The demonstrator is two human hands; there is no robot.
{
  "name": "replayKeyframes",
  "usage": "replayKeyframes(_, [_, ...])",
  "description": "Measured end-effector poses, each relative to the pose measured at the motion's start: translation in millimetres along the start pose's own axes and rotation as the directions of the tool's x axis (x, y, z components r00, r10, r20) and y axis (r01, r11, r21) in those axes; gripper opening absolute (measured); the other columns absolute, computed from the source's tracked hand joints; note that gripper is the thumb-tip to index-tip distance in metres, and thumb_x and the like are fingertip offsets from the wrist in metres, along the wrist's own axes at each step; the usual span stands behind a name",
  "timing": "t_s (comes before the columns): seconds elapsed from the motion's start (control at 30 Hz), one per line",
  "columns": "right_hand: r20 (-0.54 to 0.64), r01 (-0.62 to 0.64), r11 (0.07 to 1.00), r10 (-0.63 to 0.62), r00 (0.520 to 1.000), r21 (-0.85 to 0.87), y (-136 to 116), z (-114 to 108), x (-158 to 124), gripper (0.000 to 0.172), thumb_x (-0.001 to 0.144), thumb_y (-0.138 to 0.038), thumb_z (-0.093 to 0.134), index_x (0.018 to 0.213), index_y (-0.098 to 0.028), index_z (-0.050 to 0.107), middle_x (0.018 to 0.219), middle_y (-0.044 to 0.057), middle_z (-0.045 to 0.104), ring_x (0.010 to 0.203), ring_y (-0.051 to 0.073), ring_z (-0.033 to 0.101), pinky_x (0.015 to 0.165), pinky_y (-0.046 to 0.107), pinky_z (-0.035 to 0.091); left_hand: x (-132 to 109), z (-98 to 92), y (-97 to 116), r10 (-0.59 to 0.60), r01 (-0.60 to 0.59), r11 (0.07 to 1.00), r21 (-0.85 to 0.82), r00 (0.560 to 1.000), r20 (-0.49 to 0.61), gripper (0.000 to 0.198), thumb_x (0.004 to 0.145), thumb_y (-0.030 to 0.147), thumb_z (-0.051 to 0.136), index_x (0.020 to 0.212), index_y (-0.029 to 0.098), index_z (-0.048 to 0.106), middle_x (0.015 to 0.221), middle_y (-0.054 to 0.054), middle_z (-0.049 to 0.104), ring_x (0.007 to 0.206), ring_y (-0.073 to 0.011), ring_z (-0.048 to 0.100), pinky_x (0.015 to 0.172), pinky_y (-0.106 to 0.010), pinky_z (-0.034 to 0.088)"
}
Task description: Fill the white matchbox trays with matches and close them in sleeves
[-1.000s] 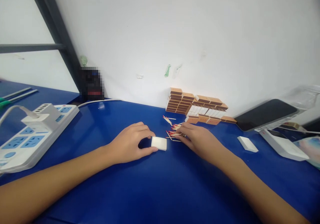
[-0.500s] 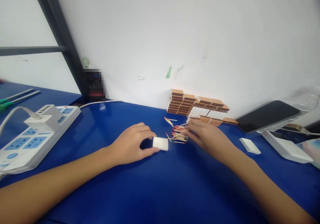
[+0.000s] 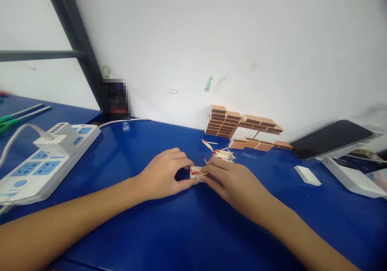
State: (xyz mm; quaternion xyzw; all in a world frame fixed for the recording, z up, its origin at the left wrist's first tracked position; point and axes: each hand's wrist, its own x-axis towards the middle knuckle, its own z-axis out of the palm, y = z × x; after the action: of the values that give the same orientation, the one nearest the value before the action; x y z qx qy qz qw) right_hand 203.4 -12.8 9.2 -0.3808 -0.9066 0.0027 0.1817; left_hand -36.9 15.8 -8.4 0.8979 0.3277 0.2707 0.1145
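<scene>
A small white matchbox tray (image 3: 192,168) lies on the blue tabletop, with red-headed matches showing inside. My left hand (image 3: 166,172) pinches its left end between thumb and fingers. Over the tray's right part, my right hand (image 3: 234,178) is closed on several matches (image 3: 202,174), and its fingers hide that end. Behind my right hand is a loose pile of matches (image 3: 224,154), partly covered by the hand. A few more matches (image 3: 207,143) lie apart, nearer the wall.
Stacked matchboxes (image 3: 222,123) stand against the wall, some showing white sides. To the right are a white tray-like piece (image 3: 307,176) and a phone (image 3: 335,139) leaning on a stand. A power strip (image 3: 39,174) with a plugged-in charger sits left, near green-handled tools (image 3: 18,120).
My right hand has moved left and nearer from the match pile to the tray, bringing matches. Red match heads now show in the tray, and the pile looks smaller. My left hand keeps its grip.
</scene>
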Motion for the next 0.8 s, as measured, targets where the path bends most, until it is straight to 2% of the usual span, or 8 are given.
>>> replayKeyframes(0.13, [-0.002, 0.006, 0.998, -0.006, 1.000, -0.056, 0, 2, -1, 0.017, 0.104, -0.028, 0.058, 0.103, -0.017, 0.071, 0.095, 0.007, 0.068, 0.075, 0.020, 0.069, 0.063, 0.032, 0.054, 0, -0.8, 1, -0.001, 0.000, 1.000, 0.010, 1.000, 0.025, 0.032, 0.094, 0.048, 0.071, 0.105, 0.018, 0.074, 0.093, -0.004, 0.072, 0.089, -0.0203, 0.062, 0.083, -0.035, 0.049])
replayKeyframes(0.23, [-0.004, 0.025, 0.999, -0.025, 1.000, -0.043, 7, 0, -5, 0.015, 0.104, -0.024, 0.057, 0.108, -0.017, 0.070, 0.098, 0.008, 0.068, 0.081, 0.021, 0.070, 0.068, 0.033, 0.055, -1, -1.6, 2, 0.001, -0.002, 1.000, 0.019, 0.999, 0.039, 0.032, 0.093, 0.047, 0.073, 0.107, 0.018, 0.074, 0.095, -0.004, 0.072, 0.090, -0.0204, 0.062, 0.083, -0.035, 0.050])
replayKeyframes(0.37, [0.029, 0.029, 1.000, -0.029, 0.999, 0.008, 11, 1, -8, 0.015, 0.104, -0.019, 0.056, 0.102, -0.019, 0.071, 0.092, 0.005, 0.068, 0.077, 0.019, 0.068, 0.067, 0.031, 0.053, -2, -1.9, 2, -0.003, 0.002, 1.000, 0.024, 0.999, 0.047, 0.032, 0.093, 0.046, 0.073, 0.108, 0.018, 0.074, 0.094, -0.004, 0.072, 0.091, -0.0207, 0.062, 0.084, -0.036, 0.050])
replayKeyframes(0.53, [0.020, -0.005, 0.999, 0.004, 1.000, 0.049, 8, 8, -6, 0.019, 0.105, -0.020, 0.054, 0.099, -0.019, 0.072, 0.089, 0.005, 0.068, 0.076, 0.019, 0.067, 0.067, 0.031, 0.051, -2, -2.6, 1, 0.002, -0.003, 1.000, 0.021, 0.998, 0.065, 0.034, 0.093, 0.047, 0.073, 0.110, 0.018, 0.074, 0.096, -0.005, 0.072, 0.091, -0.0209, 0.062, 0.084, -0.036, 0.050])
replayKeyframes(0.63, [0.022, -0.028, 0.997, 0.026, 0.999, 0.066, 8, 4, -6, 0.017, 0.106, -0.024, 0.055, 0.105, -0.019, 0.071, 0.093, 0.006, 0.070, 0.079, 0.020, 0.068, 0.068, 0.032, 0.051, -1, -2.9, 1, 0.000, -0.001, 1.000, 0.018, 0.998, 0.070, 0.034, 0.093, 0.048, 0.073, 0.110, 0.018, 0.074, 0.096, -0.004, 0.072, 0.091, -0.0210, 0.063, 0.084, -0.036, 0.050])
replayKeyframes(0.8, [0.123, -0.126, 0.969, 0.101, 0.987, 0.213, 12, -5, -11, 0.011, 0.102, -0.021, 0.062, 0.110, -0.022, 0.069, 0.101, 0.004, 0.073, 0.083, 0.019, 0.069, 0.073, 0.031, 0.052, 0, -3.8, 2, 0.002, -0.003, 1.000, 0.014, 0.997, 0.071, 0.032, 0.093, 0.047, 0.074, 0.109, 0.019, 0.074, 0.097, -0.005, 0.072, 0.092, -0.0214, 0.063, 0.085, -0.036, 0.050])
